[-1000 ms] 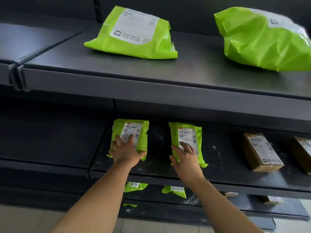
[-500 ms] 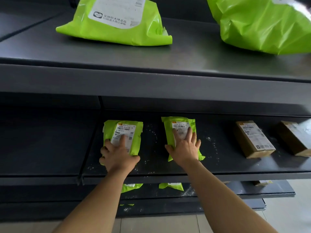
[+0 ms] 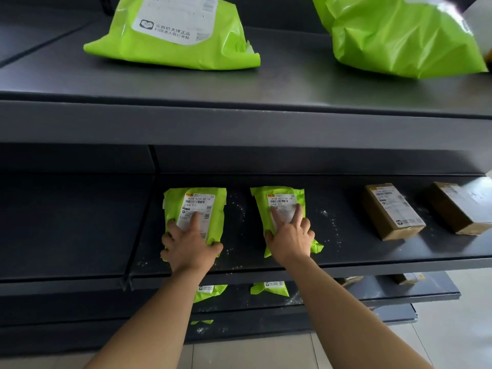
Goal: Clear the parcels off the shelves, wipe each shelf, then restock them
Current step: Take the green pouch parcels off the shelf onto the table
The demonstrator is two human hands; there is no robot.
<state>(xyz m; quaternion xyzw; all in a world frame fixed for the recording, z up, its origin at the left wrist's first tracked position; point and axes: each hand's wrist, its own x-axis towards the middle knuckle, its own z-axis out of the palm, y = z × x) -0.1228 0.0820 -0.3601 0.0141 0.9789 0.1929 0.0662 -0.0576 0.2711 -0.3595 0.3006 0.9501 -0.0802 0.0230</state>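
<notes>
Two small green parcels lie side by side on the dark middle shelf (image 3: 346, 253). My left hand (image 3: 190, 246) grips the left green parcel (image 3: 210, 209): thumb round its near right corner, fingers round its left edge, index finger on the white label. My right hand (image 3: 290, 241) holds the right green parcel (image 3: 279, 194), with its thumb hooked on the left edge and two fingers stretched over the label. Both parcels still rest on the shelf.
Two brown boxes (image 3: 391, 211) (image 3: 458, 206) sit further right on the same shelf, among white crumbs (image 3: 330, 222). The upper shelf (image 3: 292, 83) carries two big green bags (image 3: 173, 30) (image 3: 399, 35). More green parcels (image 3: 210, 291) (image 3: 270, 287) lie on the shelf below.
Both hands slid further onto the two small green parcels and closed on their edges. The camera moved closer and a little to the right.
</notes>
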